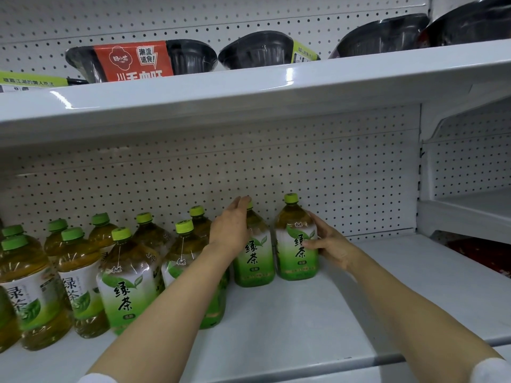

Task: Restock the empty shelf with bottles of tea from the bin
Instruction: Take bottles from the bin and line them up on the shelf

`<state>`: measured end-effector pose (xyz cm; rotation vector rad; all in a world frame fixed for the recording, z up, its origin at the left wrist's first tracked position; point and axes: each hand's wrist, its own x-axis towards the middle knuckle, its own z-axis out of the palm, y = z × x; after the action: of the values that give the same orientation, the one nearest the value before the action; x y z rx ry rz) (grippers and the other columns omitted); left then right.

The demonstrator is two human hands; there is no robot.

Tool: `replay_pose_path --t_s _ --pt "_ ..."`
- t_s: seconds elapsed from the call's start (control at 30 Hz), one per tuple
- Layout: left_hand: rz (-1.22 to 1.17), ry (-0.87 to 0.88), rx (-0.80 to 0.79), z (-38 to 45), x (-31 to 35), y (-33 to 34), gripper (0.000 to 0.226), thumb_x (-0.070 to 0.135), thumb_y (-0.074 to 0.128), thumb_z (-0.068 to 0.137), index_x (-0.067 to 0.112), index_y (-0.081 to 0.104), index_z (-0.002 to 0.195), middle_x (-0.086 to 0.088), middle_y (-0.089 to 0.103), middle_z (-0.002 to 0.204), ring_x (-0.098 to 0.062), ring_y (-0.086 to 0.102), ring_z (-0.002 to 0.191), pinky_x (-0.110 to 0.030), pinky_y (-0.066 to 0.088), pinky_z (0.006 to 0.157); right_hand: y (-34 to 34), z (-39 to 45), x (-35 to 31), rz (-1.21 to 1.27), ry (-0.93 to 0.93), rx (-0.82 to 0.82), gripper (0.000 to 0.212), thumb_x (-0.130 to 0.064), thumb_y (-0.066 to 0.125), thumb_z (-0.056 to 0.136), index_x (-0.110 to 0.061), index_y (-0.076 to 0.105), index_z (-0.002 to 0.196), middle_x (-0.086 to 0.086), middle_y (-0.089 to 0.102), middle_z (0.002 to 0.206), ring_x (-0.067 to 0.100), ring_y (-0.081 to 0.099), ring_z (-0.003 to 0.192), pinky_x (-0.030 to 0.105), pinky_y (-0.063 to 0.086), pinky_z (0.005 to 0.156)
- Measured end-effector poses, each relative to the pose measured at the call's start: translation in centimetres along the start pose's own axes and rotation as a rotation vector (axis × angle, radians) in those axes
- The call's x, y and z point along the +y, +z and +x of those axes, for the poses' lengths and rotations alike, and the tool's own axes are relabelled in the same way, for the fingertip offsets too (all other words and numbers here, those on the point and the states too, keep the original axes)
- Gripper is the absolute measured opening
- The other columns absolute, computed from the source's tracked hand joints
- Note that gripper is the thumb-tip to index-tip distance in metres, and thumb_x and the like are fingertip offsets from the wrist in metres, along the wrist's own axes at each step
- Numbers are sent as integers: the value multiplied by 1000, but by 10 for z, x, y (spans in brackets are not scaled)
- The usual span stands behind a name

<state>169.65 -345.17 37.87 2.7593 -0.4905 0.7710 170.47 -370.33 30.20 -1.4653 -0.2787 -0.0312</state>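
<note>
Several green tea bottles with green caps stand in rows on the left half of the white shelf [359,299]. Two more stand at the back near the middle. My left hand [231,226] lies against the shoulder of the left one [254,261], fingers straight and reaching up beside its cap. My right hand [330,243] wraps the right side of the other bottle [296,244], thumb across its label. Both bottles stand upright on the shelf, close together. The bin is not in view.
A perforated white back panel [331,175] runs behind the bottles. The shelf above [249,89] carries black instant-food bowls [257,49]. The shelf's right half is bare white surface. A neighbouring shelf unit [470,211] stands at the right.
</note>
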Motion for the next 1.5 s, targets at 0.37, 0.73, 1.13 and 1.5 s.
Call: replay_pose_path --t_s 0.37,0.73,1.13,1.5 --pt "53 -2 -35 -3 7 -11 81 18 71 85 20 23 150 -8 29 157 -33 56 121 -44 54 89 25 -36 -29 -436 -133 466 74 -11 82 72 -16 48 138 8 57 128 21 53 118 30 44 93" --pt "54 7 32 -88 22 -57 81 39 73 81 14 34 147 -9 41 148 -30 40 134 -41 38 110 63 -116 -72 -1044 -289 384 63 -28 71 82 -17 48 139 3 55 134 21 54 118 37 47 97" --pt "153 129 129 -228 44 -110 69 34 69 82 11 42 141 -7 46 139 -26 45 125 -38 40 106 86 -223 -94 -1283 -406 320 58 -37 69 81 -22 48 133 4 55 130 26 52 117 44 48 95" --pt "2 166 7 -361 33 -97 64 28 68 83 8 44 139 -14 48 136 -36 46 121 -47 44 98 135 -342 -72 -1321 -306 332 55 -31 66 82 -17 50 133 11 55 128 31 50 119 45 45 94"
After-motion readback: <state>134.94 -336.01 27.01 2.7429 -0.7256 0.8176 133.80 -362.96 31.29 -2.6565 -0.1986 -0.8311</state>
